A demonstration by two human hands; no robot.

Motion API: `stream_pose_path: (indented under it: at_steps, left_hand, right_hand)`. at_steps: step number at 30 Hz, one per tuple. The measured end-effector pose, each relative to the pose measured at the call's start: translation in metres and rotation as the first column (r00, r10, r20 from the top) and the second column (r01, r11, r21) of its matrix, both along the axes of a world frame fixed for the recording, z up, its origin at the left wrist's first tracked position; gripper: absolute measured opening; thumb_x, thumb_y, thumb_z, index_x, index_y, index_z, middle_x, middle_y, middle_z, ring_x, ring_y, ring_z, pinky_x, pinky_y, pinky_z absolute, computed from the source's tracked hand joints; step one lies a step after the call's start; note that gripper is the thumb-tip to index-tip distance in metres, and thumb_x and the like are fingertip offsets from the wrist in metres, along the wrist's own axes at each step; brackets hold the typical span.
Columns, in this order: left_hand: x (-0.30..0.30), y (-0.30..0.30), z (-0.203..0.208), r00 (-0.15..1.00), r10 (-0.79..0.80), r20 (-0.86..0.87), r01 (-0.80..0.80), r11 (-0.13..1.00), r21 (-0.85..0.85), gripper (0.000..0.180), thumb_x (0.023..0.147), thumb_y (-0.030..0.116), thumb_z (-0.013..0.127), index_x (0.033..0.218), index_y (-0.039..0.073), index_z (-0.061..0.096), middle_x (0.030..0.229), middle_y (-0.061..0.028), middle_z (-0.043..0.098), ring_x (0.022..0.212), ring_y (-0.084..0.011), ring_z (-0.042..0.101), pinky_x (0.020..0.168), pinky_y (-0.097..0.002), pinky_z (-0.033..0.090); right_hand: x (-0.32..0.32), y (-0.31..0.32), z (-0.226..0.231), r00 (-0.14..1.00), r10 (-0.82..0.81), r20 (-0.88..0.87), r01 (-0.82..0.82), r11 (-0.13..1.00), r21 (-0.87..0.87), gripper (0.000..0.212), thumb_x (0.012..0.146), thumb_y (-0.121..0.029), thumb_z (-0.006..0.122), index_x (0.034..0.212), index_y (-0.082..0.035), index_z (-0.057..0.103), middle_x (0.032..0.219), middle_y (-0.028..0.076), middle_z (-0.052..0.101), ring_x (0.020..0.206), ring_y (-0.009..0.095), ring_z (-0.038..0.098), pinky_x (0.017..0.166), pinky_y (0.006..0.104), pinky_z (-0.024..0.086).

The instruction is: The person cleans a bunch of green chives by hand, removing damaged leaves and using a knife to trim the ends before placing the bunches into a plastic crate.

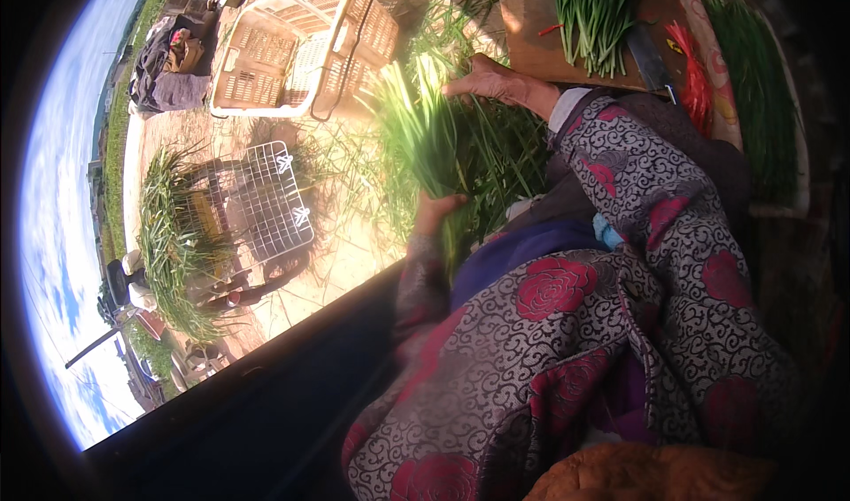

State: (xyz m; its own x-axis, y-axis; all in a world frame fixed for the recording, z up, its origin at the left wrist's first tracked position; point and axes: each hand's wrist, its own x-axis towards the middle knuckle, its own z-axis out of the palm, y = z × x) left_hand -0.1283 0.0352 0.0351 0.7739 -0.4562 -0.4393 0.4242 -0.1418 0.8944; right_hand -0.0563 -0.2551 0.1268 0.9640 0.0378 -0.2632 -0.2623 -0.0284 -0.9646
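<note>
A loose bunch of long green chives (427, 138) with pale stem ends is in front of me, partly blurred. My left hand (438, 211) is closed around its lower, leafy part. At the upper right of the bunch, my right hand (500, 85) reaches toward the pale ends with fingers stretched out. Its fingertips are beside or just touching the stems; I cannot tell which. More loose chives (505, 156) lie under and beside the bunch, against my lap.
At the upper right, a brown board (531, 45) bears chives (598, 23) and a knife (649, 58). Red ties (695, 72) hang nearby. Greens fill a sack (757, 103). A plastic crate (301, 58), a wire rack (274, 204) and heaped greens (173, 244) stand left.
</note>
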Motion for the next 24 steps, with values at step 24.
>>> stream_pose_path:
  at_steps: [24]
  left_hand:
    - [-0.011,-0.045,0.047,0.997,0.016,0.076,-0.014,1.0,-0.017,0.037,0.07,0.004,0.07,0.107,0.0,0.068,0.092,-0.0073,0.071,0.08,-0.0172,0.066,0.074,-0.0298,0.053]
  right_hand:
    - [0.013,-0.017,0.016,0.913,-0.053,0.406,0.072,0.997,-0.032,0.025,0.084,-0.028,0.067,0.084,-0.003,0.065,0.072,0.002,0.06,0.066,0.014,0.056,0.06,0.0337,0.044]
